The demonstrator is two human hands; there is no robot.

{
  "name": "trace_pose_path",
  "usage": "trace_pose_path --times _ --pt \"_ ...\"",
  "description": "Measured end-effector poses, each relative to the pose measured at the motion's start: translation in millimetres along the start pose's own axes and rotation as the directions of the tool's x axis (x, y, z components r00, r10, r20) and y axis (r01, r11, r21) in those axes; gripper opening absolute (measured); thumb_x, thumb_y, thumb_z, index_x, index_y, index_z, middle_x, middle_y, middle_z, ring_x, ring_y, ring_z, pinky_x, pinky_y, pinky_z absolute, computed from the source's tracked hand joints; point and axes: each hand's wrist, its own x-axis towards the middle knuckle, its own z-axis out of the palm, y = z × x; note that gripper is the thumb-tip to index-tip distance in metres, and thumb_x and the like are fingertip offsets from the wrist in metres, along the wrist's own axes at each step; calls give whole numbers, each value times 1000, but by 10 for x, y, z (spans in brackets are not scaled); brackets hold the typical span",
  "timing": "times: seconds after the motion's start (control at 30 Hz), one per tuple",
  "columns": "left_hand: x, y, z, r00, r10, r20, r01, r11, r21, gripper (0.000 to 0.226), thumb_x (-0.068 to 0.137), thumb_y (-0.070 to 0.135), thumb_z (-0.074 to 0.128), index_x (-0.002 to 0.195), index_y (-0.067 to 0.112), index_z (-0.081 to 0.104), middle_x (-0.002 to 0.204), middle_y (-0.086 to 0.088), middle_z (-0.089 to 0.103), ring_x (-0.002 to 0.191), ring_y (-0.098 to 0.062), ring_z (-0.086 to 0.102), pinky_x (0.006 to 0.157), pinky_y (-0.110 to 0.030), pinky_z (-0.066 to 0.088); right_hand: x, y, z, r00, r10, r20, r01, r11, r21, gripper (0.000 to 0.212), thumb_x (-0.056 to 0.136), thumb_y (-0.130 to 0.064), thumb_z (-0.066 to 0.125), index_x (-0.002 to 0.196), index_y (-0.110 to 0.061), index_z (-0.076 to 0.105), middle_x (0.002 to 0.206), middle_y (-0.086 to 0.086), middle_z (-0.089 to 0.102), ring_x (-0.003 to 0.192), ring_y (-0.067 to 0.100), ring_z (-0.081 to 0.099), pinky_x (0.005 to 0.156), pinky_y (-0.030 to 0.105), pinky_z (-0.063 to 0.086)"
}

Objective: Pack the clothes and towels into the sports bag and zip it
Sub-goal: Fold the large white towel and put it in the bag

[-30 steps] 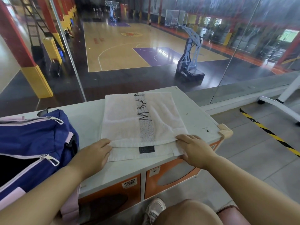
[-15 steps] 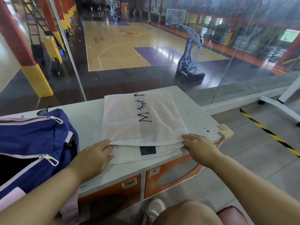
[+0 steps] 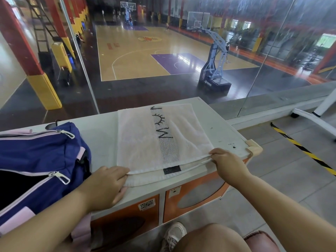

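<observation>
Bench (image 3: 224,130): white top, orange doors below. Bag (image 3: 36,157): blue with pink trim, on the bench at 9 o'clock of the towel (image 3: 141,140), just beside it; main zip open, dark inside. Towel: white, folded, lay flat on the bench with a dark lettered stripe running 12 to 6; not in the bag. Left hand (image 3: 105,186) was at the towel's 7 o'clock corner, fingers pinched on the lower layer's edge. Right hand (image 3: 227,164) was at the 5 o'clock corner, fingers curled on the layered edge.
</observation>
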Motion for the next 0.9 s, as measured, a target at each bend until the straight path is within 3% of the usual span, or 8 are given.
trace_pose_path --times 0.23,0.3,0.47,0.63,0.77,0.9 --pt "118 46 9 999 -38 35 36 998 54 14 70 19 52 59 14 59 66 -2 54 51 -18 51 37 -26 41 120 0 -95 994 66 82 -57 993 -106 20 90 -2 52 94 -9 70 121 -2 51 69 20 56 54 17 33" --pt "163 68 -21 995 -103 16 102 993 52 20 71 23 46 57 13 58 62 -2 51 47 -17 47 34 -26 38 150 -1 -136 992 72 104 -59 991 -123 21 90 -2 50 94 -9 69 122 -3 49 67 18 51 48 15 27" --pt "239 162 -36 967 -253 -16 253 967 8 36 77 38 39 61 12 58 60 -3 51 45 -19 51 32 -22 36 200 -23 -192 990 110 90 -101 990 -97 19 91 -4 51 97 -9 68 116 -2 50 77 17 56 68 22 47" --pt "322 235 -134 917 -399 29 399 909 -120 29 68 34 38 58 13 55 59 -3 49 43 -20 50 34 -22 38 265 -48 -314 993 105 52 -103 994 -38 19 93 -10 50 99 -11 68 115 -1 50 79 17 51 69 21 40" --pt "395 197 -309 850 -523 60 518 809 -278 31 89 34 34 78 16 57 80 5 40 60 -13 43 47 -17 26 349 -10 -477 997 54 52 -53 998 -36 22 92 -9 51 100 -12 71 122 -1 51 94 17 57 83 22 44" --pt "468 -76 -594 892 -447 67 436 813 -385 22 94 23 44 77 15 55 79 7 42 66 -13 52 57 -21 37 461 14 -730 999 23 35 -22 999 -38 24 91 -7 50 99 -11 73 113 1 59 96 15 58 86 17 41"
